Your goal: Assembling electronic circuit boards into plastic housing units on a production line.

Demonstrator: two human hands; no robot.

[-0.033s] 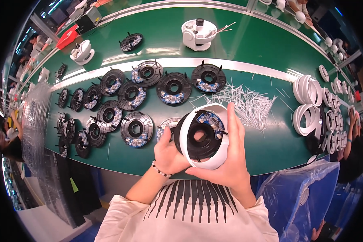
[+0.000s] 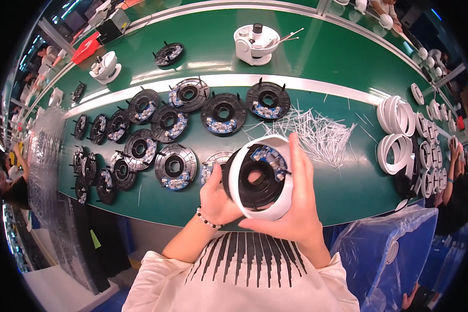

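In front of my chest, my right hand is wrapped round the right side of a white plastic ring housing, its thumb along the lower rim. Within the ring sits a round black plastic disc with a central hole and a blue circuit board near its upper edge. My left hand supports the disc and ring from the left and behind; some of its fingers are hidden, and skin shows through the hole. Just behind it, another disc with a board lies on the green table, partly covered.
Several black discs with boards lie across the left and middle of the table. White thin sticks form a loose heap beyond my right hand. White rings are stacked at right. A white camera-like unit stands behind the metal rail.
The ring and disc have shifted very slightly left and tilted a little in my hands. My grip looks the same.
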